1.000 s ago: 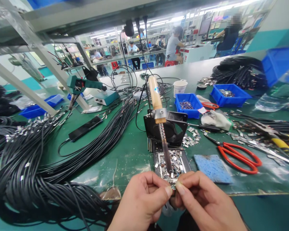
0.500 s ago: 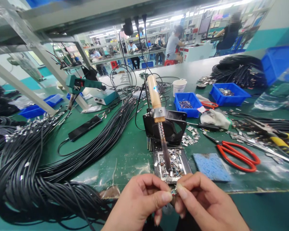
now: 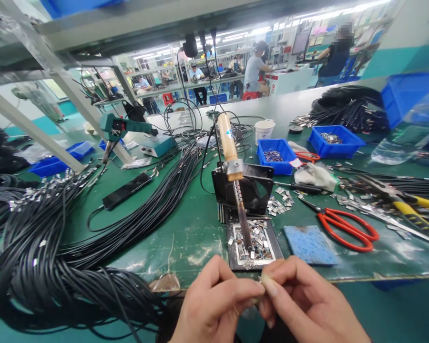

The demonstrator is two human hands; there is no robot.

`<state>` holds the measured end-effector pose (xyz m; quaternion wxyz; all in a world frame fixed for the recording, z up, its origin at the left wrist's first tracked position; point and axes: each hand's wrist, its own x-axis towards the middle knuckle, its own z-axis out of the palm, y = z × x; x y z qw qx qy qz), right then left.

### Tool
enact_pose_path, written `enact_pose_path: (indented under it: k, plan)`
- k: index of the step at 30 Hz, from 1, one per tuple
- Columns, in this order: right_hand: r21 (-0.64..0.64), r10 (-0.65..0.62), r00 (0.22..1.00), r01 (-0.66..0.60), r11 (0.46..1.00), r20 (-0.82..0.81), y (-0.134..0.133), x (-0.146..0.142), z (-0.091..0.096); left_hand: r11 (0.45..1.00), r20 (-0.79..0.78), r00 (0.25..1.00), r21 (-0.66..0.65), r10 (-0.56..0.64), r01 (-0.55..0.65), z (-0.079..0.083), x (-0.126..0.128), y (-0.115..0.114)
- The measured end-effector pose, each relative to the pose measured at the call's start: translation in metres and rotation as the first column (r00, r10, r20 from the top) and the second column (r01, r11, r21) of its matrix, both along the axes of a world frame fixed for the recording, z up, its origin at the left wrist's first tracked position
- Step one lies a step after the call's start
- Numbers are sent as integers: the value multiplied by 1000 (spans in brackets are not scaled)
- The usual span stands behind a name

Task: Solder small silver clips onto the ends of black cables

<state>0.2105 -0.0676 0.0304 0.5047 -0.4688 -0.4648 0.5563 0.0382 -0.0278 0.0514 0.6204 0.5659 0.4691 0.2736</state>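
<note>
My left hand (image 3: pixel 214 305) and my right hand (image 3: pixel 303 305) meet at the bottom centre, just off the bench's front edge. Both pinch one small metal piece (image 3: pixel 261 282) between thumb and forefinger tips. Just beyond them lies a black tray (image 3: pixel 232 250) filled with several small metal clips. A soldering iron (image 3: pixel 232 162) with a wooden handle slants down from its black stand, its tip resting over that tray.
Thick bundles of black cables (image 3: pixel 57 267) fill the left of the green bench (image 3: pixel 193 224). Red scissors (image 3: pixel 346 228), a blue sponge (image 3: pixel 309 244), yellow-handled pliers (image 3: pixel 414 216) and blue parts bins (image 3: pixel 275 155) lie to the right. Other people work at far benches.
My two hands have drawn back a little toward me from the tray, still pinching the small piece. The view has shifted slightly.
</note>
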Motion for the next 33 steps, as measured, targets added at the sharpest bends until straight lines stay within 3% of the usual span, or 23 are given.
enact_pose_path:
  k: [6,9,12,15,17,20,23,28,33]
  plan:
    - [24,0,1000,-1,1000,14,-1,1,-1,997,-25,998,57,59,-57,0,2,-5]
    - [38,-6,999,5,999,32,-2,0,0,997,-65,997,68,35,-31,-4,-1,-4]
    - [88,-128,988,121,989,82,0,-4,2,996,-94,995,85,32,-24,-7,-2,-3]
    - [163,-287,948,264,951,141,4,-7,4,988,25,996,-130,89,-85,-1,2,-2]
    - [188,-314,933,282,941,176,6,-8,5,931,89,987,-351,137,-97,9,8,-1]
    - [208,-316,926,275,939,205,7,-7,5,859,132,984,-511,119,-35,25,17,3]
    - [205,-300,930,258,944,214,5,-5,2,839,158,981,-544,115,-11,34,22,6]
    - [170,-150,960,111,979,235,0,-1,-5,849,149,979,-527,139,-40,33,24,8]
    - [141,-156,967,129,981,201,1,-1,-5,843,119,983,-536,137,-52,30,23,10]
